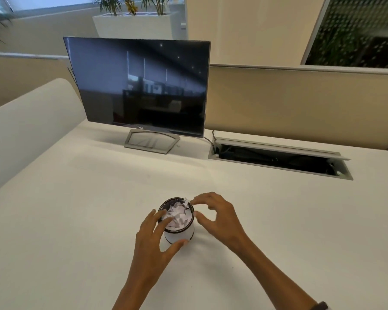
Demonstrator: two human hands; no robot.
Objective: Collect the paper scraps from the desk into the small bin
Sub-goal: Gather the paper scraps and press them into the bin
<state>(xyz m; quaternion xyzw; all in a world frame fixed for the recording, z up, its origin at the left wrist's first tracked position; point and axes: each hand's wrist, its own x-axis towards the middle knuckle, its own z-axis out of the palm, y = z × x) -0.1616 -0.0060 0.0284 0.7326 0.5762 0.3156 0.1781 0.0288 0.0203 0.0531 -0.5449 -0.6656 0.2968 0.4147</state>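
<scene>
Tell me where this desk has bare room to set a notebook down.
Bare patches: the wide stretch between the monitor stand and the bin, the left side up to the white partition, and the right side in front of the cable tray. Crowded only at the bin, between the left hand and right hand.

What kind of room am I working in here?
Most likely an open-plan office: a white desk with a monitor, a cable hatch and a divider panel behind.
</scene>
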